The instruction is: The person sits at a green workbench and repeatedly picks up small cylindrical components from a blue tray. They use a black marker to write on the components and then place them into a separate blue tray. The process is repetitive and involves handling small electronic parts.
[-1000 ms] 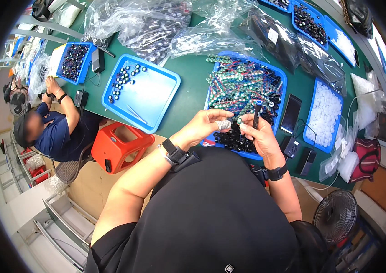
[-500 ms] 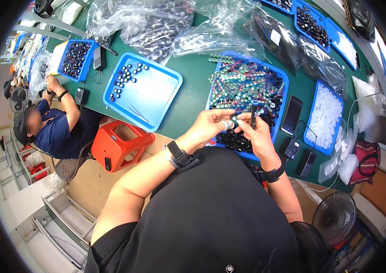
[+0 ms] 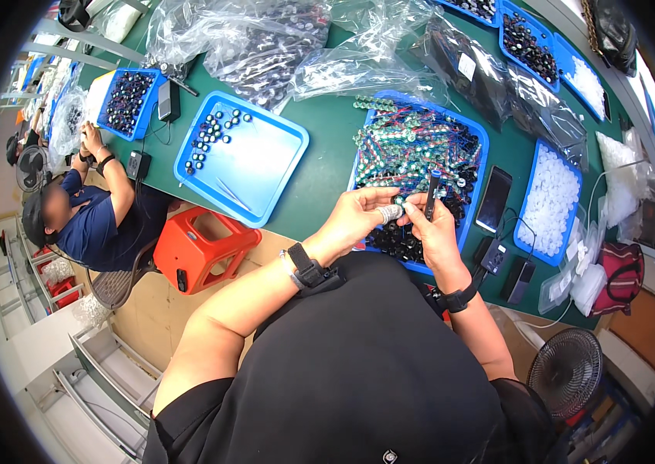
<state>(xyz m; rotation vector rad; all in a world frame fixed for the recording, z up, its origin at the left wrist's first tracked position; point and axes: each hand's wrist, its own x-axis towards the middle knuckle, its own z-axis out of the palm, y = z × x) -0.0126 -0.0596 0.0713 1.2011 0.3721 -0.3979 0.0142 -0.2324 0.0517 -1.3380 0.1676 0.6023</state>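
Over the near part of a blue tray (image 3: 484, 158), my left hand (image 3: 360, 220) and my right hand (image 3: 434, 236) meet at the fingertips. My left fingers, some with pale wraps on them, pinch a small round green-and-black part (image 3: 399, 201). The thumb and fingertips of my right hand touch the same part. A black pen-like tool (image 3: 432, 199) stands upright in my right hand, between the fingers. Below lie green round circuit boards (image 3: 397, 143) with red and dark wires, and black round pieces (image 3: 401, 241), partly covered by my hands.
Left of my hands, a blue tray (image 3: 285, 174) holds several black round pieces and tweezers (image 3: 233, 193). On the right are a phone (image 3: 494, 199), black boxes with cables (image 3: 491, 254) and a tray of white caps (image 3: 550, 197). Plastic bags (image 3: 265, 54) lie behind; a co-worker (image 3: 103, 216) sits left.
Both hands stay close together with only slight finger movement around the small part. The pen-like tool has tilted slightly. On the left, the co-worker's hands have shifted a little.
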